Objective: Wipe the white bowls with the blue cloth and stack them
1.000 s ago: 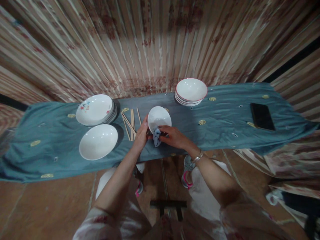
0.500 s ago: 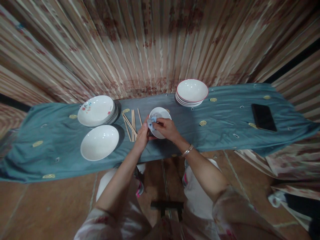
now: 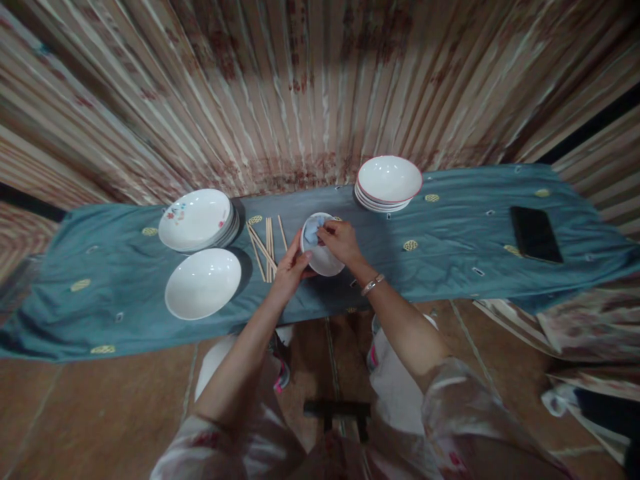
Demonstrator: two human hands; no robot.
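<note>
A small white bowl is held over the middle of the cloth-covered table. My left hand grips it by the left side, thumb over the rim. In my right hand is a light-blue cloth, pinched and pressed against the bowl's inside near the far-left rim. Several wooden chopsticks lie just left of the bowl, a few of them crossed. The underside of the bowl and most of my left fingers are hidden.
A stack of flower-patterned plates stands at the back left, a large white bowl in front of it. Red-rimmed bowls are stacked at the back right. A black tablet-like object lies far right. Behind hangs a striped curtain.
My right hand has moved the cloth from the left rim toward the bowl's far inner wall. The bowl has tilted slightly, and my left thumb now lies over its rim.
</note>
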